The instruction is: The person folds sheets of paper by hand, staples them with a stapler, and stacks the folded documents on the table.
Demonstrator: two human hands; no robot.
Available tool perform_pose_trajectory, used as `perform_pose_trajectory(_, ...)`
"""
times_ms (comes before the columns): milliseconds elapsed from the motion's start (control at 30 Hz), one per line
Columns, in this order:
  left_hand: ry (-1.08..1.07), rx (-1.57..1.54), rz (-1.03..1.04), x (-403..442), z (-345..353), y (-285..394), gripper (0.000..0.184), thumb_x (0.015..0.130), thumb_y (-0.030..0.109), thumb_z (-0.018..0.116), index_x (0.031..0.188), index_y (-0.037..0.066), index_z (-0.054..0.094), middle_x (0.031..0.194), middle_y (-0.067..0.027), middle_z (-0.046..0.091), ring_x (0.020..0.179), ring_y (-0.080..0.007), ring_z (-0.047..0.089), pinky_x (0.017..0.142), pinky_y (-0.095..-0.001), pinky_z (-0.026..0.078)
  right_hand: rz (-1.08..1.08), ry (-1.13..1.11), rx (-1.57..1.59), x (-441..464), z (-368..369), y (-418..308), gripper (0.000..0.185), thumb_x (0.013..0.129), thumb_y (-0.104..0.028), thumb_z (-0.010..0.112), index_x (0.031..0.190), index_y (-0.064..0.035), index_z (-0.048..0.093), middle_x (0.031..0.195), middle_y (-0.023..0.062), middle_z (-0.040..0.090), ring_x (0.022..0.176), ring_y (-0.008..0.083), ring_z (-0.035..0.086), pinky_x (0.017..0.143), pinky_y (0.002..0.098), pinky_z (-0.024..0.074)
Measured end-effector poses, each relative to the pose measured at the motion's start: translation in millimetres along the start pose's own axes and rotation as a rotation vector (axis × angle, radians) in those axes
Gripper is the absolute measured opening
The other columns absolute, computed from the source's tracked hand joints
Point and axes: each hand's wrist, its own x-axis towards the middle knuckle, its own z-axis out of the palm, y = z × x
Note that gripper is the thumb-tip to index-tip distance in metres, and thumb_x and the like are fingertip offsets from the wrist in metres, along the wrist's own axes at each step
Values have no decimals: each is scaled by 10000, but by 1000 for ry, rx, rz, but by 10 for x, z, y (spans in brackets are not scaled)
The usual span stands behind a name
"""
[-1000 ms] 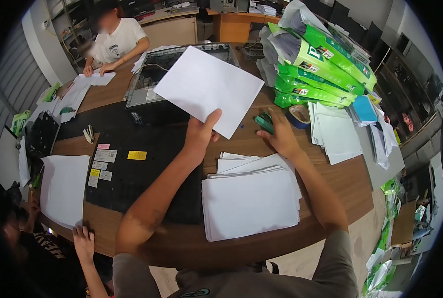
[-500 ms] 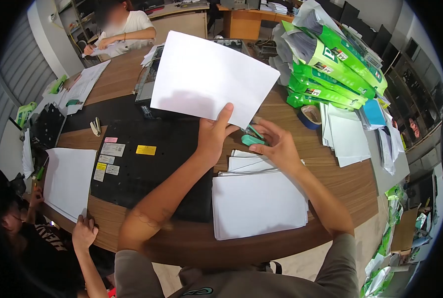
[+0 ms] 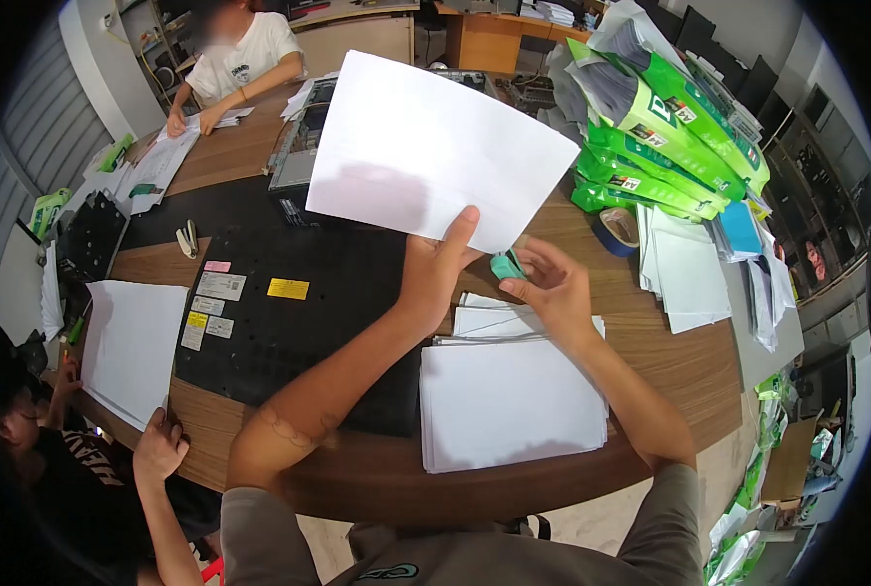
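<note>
- While the left hand [image 3: 440, 273] holds up the white paper [image 3: 445, 146], its thumb presses the near face close to the lower edge; the fingers are mostly hidden behind. Grip: a pinch.
- White paper hangs tilted above the table [image 3: 679, 391], its lowest corner next to the right hand [image 3: 557, 288].
- Right hand curls thumb and fingers around a green stapler [image 3: 506, 265], pinching it. Stapler sits at that lowest corner; cannot tell whether its mouth closes on the paper.
- Below the hands, near the table's edge: paper stack [image 3: 513, 405], uneven, some sheets jutting out at the far side. Right forearm passes over its right side.
- Left of the stack: black panel [image 3: 289, 342], flat, bearing several labels, one of them a yellow label [image 3: 288, 288].
- Past the panel's far left corner: cream stapler [image 3: 188, 238].
- Right of the right hand: tape roll [image 3: 608, 240], then loose sheets [image 3: 689, 278], a blue pad [image 3: 738, 234] beside them.
- Beyond the tape roll: green paper packs [image 3: 684, 137], piled, leaning.
- Far left: person in a white shirt [image 3: 259, 54], hands at papers. Lower left: another person's hand [image 3: 162, 449] at the edge of a large sheet [image 3: 137, 342].
</note>
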Motion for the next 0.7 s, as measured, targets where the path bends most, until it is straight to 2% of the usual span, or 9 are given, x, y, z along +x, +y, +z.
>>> perform_pose_trajectory(200, -15, -53, -2, -10, 3, -27, 430, 999, 197, 596, 1296, -84, 461, 1264, -176, 555, 1170, -249, 597, 1016, -418, 530, -67, 47, 57, -25, 7, 40, 530, 787, 148, 731, 1275, 86, 537, 1197, 187, 640, 1129, 244, 625, 893, 339, 572)
perform_pose_trajectory(333, -19, -62, -3, -44, 21, -10, 425, 1000, 197, 594, 1300, -73, 461, 1274, -168, 546, 1186, -245, 586, 1033, -422, 516, -36, 32, 58, -34, 11, -22, 535, 783, 159, 725, 1278, 85, 535, 1204, 191, 636, 1139, 246, 623, 891, 340, 573)
perform_pose_trajectory(400, -11, -60, 7, -63, 35, -22, 420, 1000, 199, 594, 1299, -67, 464, 1276, -164, 545, 1187, -243, 585, 1038, -423, 512, -50, 22, 89, -37, 10, -38, 539, 776, 173, 718, 1277, 87, 539, 1210, 188, 635, 1152, 248, 616, 925, 345, 559)
perform_pose_trajectory(600, -14, -40, 20, -103, 76, 4, 354, 1005, 193, 591, 1253, -46, 510, 1183, -131, 601, 1085, -187, 622, 950, -376, 550, -101, 15, 96, -40, 6, -7, 525, 772, 188, 705, 1265, 93, 553, 1238, 177, 625, 1175, 242, 601, 996, 344, 518)
perform_pose_trajectory(700, 7, -11, 24, -121, 91, -14, 321, 1002, 190, 599, 1216, -43, 539, 1131, -106, 620, 1031, -149, 622, 893, -345, 558, -104, 32, 72, -50, -7, 47, 515, 777, 187, 700, 1263, 98, 553, 1248, 175, 621, 1183, 234, 594, 992, 341, 519)
